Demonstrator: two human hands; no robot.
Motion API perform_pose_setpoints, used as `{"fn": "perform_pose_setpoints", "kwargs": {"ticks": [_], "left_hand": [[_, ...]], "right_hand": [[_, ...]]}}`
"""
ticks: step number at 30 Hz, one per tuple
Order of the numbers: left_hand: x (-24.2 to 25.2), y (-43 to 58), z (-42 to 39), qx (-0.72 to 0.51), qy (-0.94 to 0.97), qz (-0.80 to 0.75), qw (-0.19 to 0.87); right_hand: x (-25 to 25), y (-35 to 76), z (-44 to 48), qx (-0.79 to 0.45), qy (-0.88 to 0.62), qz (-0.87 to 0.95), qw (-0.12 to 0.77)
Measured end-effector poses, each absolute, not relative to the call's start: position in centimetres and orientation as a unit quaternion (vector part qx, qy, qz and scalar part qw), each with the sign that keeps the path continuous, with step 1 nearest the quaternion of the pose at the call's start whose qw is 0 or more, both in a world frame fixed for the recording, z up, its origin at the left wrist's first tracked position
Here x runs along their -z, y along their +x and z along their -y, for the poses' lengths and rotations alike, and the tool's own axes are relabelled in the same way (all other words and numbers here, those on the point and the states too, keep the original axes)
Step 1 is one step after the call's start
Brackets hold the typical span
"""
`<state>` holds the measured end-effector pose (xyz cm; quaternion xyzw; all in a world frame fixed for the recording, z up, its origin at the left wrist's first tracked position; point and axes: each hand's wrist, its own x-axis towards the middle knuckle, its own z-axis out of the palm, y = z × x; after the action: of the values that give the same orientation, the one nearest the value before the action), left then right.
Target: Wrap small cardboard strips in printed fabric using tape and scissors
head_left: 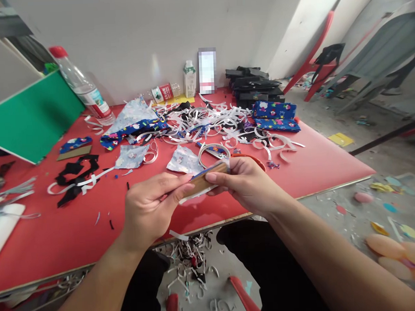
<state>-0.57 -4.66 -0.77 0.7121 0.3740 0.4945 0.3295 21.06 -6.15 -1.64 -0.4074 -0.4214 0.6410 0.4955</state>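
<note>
Both hands pinch a flat brown strip point(199, 185) with blue cloth along its far edge and white along its near edge, held just above the table's front edge. My left hand point(153, 200) grips its left end between thumb and fingers. At its right end, my right hand point(244, 181) presses with the thumb on top and fingers curled beneath. Just beyond the strip are a pale ring-shaped band point(200, 156) and scissors with orange-red handles point(258, 160), partly hidden by my right hand. A light patterned cloth piece point(183, 160) lies left of the band.
The red table point(330, 162) carries a heap of white and black trimmings point(206, 119), folded blue printed cloth point(276, 116) and a black stack point(254, 83). Bottles point(90, 98) and a phone point(207, 71) stand at the back. A green board point(32, 116) leans left.
</note>
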Motion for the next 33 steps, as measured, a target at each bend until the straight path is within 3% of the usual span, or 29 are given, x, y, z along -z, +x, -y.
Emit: {"fn": "perform_pose_setpoints", "kwargs": {"ticks": [4,8,10,15,20,24,29,33], "left_hand": [[0.6,-1.7,4.6,-0.48,0.792,-0.298,0.231],[0.6,-2.3,4.5,-0.461,0.804,-0.287,0.242],[0.5,-2.0,4.6,-0.487,0.767,-0.286,0.306],[0.1,-0.3,4.5,-0.462,0.508,-0.37,0.626],[0.2,1.2,5.1,-0.359,0.398,-0.383,0.752],[0.4,1.8,6.3,-0.343,0.418,-0.373,0.754],[1.6,2.2,6.8,-0.445,0.435,-0.353,0.699],[2.6,2.2,6.5,-0.464,0.445,-0.338,0.688]], "right_hand": [[1.5,20.6,6.4,-0.635,-0.397,0.409,0.521],[1.2,20.3,6.5,-0.603,-0.415,0.431,0.528],[1.0,20.2,6.5,-0.572,-0.427,0.448,0.538],[0.7,19.8,6.6,-0.589,-0.417,0.448,0.528],[0.8,19.3,6.6,-0.625,-0.374,0.426,0.538],[0.8,19.0,6.7,-0.658,-0.367,0.401,0.521],[1.2,18.8,6.8,-0.729,-0.332,0.27,0.534],[1.2,18.8,6.6,-0.741,-0.319,0.273,0.524]]}}
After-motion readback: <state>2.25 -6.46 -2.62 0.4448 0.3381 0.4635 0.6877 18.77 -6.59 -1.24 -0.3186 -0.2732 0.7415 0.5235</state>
